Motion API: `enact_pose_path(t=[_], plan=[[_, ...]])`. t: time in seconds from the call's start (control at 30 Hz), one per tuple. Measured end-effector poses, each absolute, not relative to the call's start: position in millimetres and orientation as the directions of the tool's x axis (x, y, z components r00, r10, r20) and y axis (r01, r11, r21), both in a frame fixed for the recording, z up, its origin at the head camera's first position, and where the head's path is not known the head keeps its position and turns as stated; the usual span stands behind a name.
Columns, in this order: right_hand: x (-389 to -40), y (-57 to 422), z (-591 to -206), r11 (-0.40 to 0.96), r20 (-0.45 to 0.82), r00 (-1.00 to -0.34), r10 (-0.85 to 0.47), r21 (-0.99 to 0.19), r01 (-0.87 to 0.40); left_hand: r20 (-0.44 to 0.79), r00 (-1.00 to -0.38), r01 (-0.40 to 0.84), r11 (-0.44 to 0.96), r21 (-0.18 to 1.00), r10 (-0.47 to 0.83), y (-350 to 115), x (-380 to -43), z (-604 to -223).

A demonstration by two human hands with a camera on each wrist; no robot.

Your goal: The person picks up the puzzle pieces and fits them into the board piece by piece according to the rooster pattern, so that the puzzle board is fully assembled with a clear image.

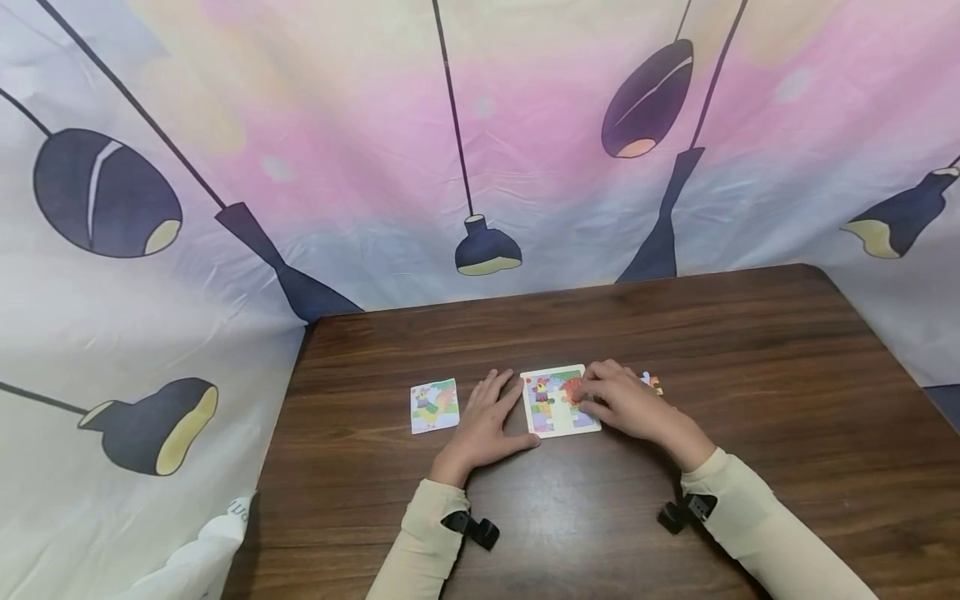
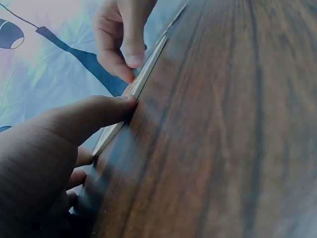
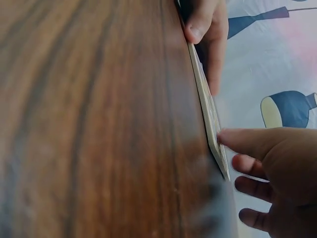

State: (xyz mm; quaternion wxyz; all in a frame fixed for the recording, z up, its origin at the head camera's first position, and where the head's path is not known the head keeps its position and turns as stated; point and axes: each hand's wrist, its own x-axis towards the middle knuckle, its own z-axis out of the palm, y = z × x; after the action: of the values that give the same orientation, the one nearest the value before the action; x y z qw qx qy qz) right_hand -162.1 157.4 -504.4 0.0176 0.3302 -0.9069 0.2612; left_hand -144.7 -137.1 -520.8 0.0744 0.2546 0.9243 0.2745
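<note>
A small jigsaw puzzle board (image 1: 562,434) with a pale rim lies flat on the table, showing a colourful rooster picture with a bare pale patch at its centre. My left hand (image 1: 486,421) rests at its left side, fingers extended, the thumb (image 2: 116,106) touching its near edge. Over the board's right part, my right hand (image 1: 618,398) pinches a red-brown puzzle piece (image 1: 572,390) low over the picture; the fingers partly hide it. An orange spot shows at that hand's fingertips in the left wrist view.
A square picture card (image 1: 434,407) with a similar rooster lies left of the left hand. Loose puzzle pieces (image 1: 652,383) lie beyond the right hand, partly hidden by it. The brown wooden table (image 1: 570,517) meets a printed cloth backdrop (image 1: 375,167) at its far and left sides.
</note>
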Motion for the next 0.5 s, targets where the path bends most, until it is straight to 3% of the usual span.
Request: enact_pose_path(t=[0.2,0.5], plan=[[-162.0,153.3,-499.9,0.661,0.186,-0.772,-0.607,-0.422,-0.621,0.001,-0.862,0.427,0.724,0.542,0.507,-139.3,-144.6,-521.5],[-161.0,196.4,-503.2,0.643,0.338,-0.819,-0.464,-0.507,-0.574,0.007,-0.855,0.444,0.725,0.527,0.519,-138.7,-145.6,-523.9]])
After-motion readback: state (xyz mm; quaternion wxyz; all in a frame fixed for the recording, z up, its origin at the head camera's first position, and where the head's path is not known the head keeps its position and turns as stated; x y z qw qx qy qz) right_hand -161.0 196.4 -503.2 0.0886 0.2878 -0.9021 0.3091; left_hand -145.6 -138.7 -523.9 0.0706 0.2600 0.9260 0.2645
